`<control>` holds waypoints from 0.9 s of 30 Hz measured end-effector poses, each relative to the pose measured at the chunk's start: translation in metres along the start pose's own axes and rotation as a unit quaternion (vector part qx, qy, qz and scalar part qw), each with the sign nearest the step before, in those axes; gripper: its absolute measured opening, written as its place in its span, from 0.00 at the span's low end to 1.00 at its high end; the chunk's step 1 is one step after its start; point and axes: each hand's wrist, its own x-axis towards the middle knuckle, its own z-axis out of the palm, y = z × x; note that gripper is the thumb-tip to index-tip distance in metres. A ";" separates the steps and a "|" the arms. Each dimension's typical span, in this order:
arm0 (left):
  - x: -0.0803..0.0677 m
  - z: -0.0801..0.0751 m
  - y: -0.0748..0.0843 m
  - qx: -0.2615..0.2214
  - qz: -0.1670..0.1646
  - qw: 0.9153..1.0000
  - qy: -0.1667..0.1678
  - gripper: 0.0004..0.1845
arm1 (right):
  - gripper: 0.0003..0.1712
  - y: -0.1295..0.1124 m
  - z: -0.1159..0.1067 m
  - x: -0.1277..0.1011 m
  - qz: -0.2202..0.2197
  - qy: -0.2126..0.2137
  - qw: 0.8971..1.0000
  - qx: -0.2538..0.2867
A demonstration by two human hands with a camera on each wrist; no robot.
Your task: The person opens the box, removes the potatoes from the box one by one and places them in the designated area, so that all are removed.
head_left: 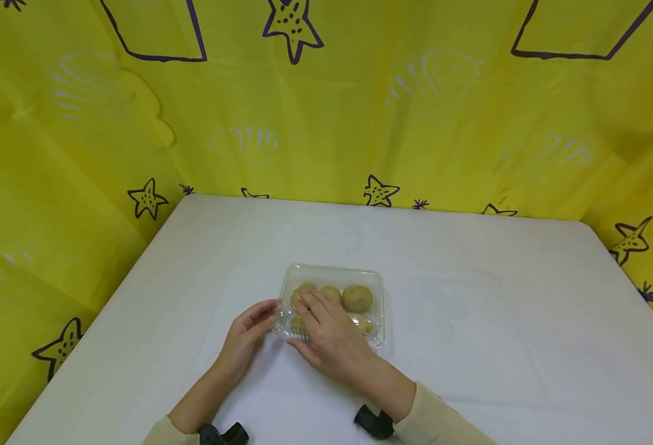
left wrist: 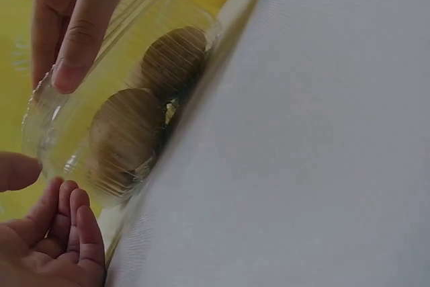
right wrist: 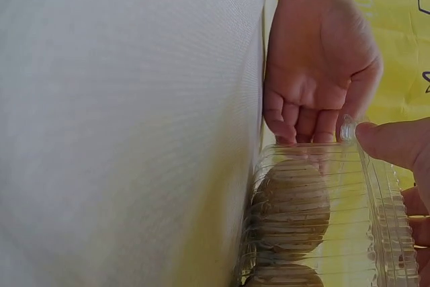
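Observation:
A clear ribbed plastic clamshell box (head_left: 379, 284) sits on the white table, with several round, yellowish-brown fruits or potatoes (head_left: 357, 299) inside; the kind cannot be told. My right hand (head_left: 334, 337) lies across the top of the box, fingers stretched over it. Its thumb (left wrist: 69, 75) is against the near rim. At the box's left end is my left hand (head_left: 244, 337), fingertips and thumb right at the front left corner. Seen from the right wrist, the left palm (right wrist: 312, 58) faces the box, its loosely bent fingers by the end wall. Part of the contents is hidden beneath the right hand.
The white-covered table (head_left: 499, 321) extends around the box. Yellow cloth (head_left: 332, 105) printed with stars and shells hangs behind it and along both sides. Dark wrist devices (head_left: 373, 422) show on both forearms at the near edge.

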 end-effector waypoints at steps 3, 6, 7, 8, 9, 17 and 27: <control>0.001 -0.003 0.003 0.005 -0.039 0.999 -0.013 0.10 | 0.33 0.000 0.000 0.000 -0.001 0.002 1.000 -0.004; 0.002 -0.010 0.004 0.007 -0.057 0.996 -0.061 0.06 | 0.32 0.000 0.001 0.000 -0.003 0.006 1.000 -0.005; 0.003 -0.013 0.004 0.005 -0.060 0.995 -0.081 0.05 | 0.32 0.000 0.001 0.000 -0.004 0.006 1.000 -0.006; 0.003 -0.015 0.004 0.002 -0.061 0.993 -0.099 0.05 | 0.32 0.000 0.001 0.000 -0.004 0.007 1.000 -0.008; 0.004 -0.017 0.003 -0.001 -0.062 0.992 -0.114 0.06 | 0.32 0.000 0.001 0.000 -0.004 0.007 1.000 -0.008; 0.005 -0.024 0.003 -0.016 -0.053 0.985 -0.165 0.07 | 0.31 -0.001 0.000 0.003 -0.014 0.010 1.000 -0.008; 0.006 -0.024 0.000 -0.029 -0.038 0.980 -0.191 0.05 | 0.30 0.005 -0.006 0.008 -0.057 -0.011 0.998 -0.040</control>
